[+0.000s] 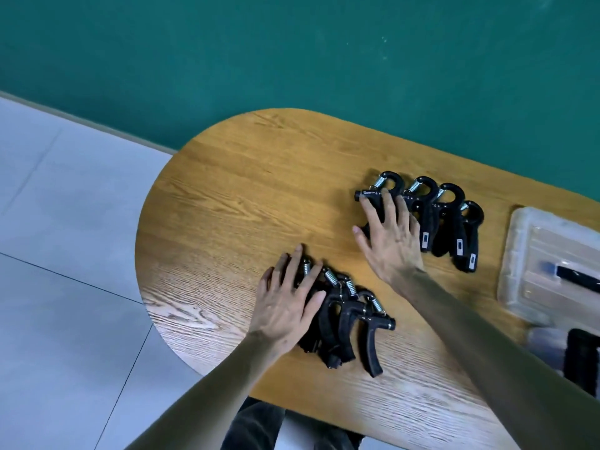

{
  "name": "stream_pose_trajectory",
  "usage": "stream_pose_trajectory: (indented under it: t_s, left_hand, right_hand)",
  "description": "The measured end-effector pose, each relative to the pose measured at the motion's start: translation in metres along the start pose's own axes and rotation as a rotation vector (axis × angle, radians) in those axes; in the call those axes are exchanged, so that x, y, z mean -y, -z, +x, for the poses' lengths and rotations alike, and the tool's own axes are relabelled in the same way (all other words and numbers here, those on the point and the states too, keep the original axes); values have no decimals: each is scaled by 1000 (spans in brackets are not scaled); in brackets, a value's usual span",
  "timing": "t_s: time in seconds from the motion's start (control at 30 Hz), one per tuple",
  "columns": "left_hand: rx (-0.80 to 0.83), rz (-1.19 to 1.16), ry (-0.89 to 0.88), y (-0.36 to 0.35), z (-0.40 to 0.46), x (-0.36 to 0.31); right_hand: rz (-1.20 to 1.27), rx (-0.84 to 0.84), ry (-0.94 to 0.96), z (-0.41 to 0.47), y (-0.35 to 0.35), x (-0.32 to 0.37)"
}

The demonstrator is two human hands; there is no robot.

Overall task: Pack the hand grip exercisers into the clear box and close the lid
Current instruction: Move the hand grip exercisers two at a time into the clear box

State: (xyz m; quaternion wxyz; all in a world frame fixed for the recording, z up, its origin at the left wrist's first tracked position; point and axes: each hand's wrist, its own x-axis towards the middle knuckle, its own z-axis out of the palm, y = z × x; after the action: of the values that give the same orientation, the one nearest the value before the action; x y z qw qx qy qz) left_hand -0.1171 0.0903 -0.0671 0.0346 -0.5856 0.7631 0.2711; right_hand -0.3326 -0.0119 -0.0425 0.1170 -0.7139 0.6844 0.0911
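Two rows of black hand grip exercisers with steel springs lie on the wooden table (pixel 227 196). The near row (pixel 350 323) holds several overlapping grips. My left hand (pixel 289 300) lies flat on that row's left end, fingers spread over the springs. The far row (pixel 451 222) holds several grips side by side. My right hand (pixel 389 235) rests on its leftmost grip, fingers spread, not closed around it. The clear lid (pixel 519 254) lies at the right edge. Below it, the clear box (pixel 545 342) is partly cut off, with something black inside.
The table's rounded end is to the left, with grey tiled floor (pixel 65 254) beyond it. A green wall (pixel 292 60) runs behind the table. The table's near edge is just above my legs.
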Motion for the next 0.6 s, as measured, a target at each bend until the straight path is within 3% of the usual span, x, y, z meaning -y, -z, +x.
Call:
stream_pose_trajectory:
  t_s: [0.6]
  left_hand:
    - [-81,-72,82,-11,-8,5]
  right_hand:
    - [-26,32,-195,33,-18,16]
